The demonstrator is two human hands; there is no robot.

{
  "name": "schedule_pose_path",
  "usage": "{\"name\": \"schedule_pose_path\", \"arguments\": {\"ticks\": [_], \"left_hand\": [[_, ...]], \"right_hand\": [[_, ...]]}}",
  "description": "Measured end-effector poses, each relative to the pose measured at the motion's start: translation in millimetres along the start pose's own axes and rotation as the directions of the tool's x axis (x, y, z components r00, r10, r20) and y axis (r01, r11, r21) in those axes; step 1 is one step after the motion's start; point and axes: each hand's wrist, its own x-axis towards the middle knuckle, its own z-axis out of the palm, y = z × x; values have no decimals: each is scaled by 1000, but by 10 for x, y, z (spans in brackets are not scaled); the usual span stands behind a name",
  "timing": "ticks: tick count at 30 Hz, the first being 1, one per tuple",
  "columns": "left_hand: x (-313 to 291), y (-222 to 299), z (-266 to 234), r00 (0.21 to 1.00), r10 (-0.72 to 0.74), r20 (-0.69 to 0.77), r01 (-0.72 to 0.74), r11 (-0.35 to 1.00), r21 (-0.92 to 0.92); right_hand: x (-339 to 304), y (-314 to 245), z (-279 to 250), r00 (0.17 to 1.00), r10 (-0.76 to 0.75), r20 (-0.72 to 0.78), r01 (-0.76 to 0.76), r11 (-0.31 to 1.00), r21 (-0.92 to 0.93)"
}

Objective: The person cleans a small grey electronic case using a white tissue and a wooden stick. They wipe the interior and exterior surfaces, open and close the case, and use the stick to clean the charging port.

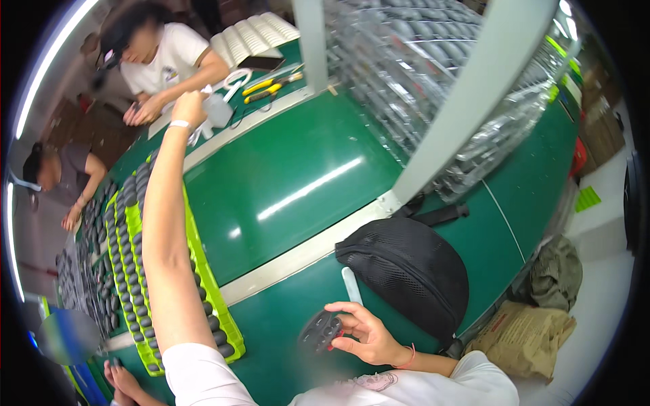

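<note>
My left arm stretches far forward over the bench. At its end my left hand (pixel 189 109) is closed, right beside a translucent whitish container (pixel 217 110); whatever its fingers hold, if anything, is hidden. Close to my body, my right hand (pixel 369 336) grips a rounded black plastic part (pixel 319 331) with openings in its face and red at its edge. A lime-green tray (pixel 232 331) with rows of dark rounded pieces lies under and beside my left forearm. Just beyond my right hand are a pale flat strip (pixel 351 285) and a black mesh zip case (pixel 410 274).
A grey post (pixel 467 101) rises from the bench in front of stacked plastic-wrapped trays (pixel 399 74). Yellow-handled pliers (pixel 264 91) lie at the far side. Co-workers sit at the far (pixel 159 61) and left (pixel 64 172) sides. A brown paper bag (pixel 521 338) stands at right.
</note>
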Motion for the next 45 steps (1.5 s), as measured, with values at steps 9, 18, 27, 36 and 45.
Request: {"name": "schedule_pose_path", "arguments": {"ticks": [9,18,27,36,45], "left_hand": [[3,-49,62,995,-16,-94,2,989,-149],[-495,-153,-217,798,-395,-455,63,806,-589],[-3337,1017,-2005,909,-416,-29,170,433,-885],[-5109,1664,-1892,948,-318,1,234,696,-679],[-5253,1764,-1729,883,-273,-381,-44,760,-648]], "right_hand": [[-23,-56,57,999,-52,-3,51,997,-66],[57,27,56,959,-228,-167,233,972,12],[1,73,298,913,-404,47,407,907,-109],[56,273,747,904,-313,291,399,862,-313],[79,673,936,861,-368,352,502,729,-466]]}}
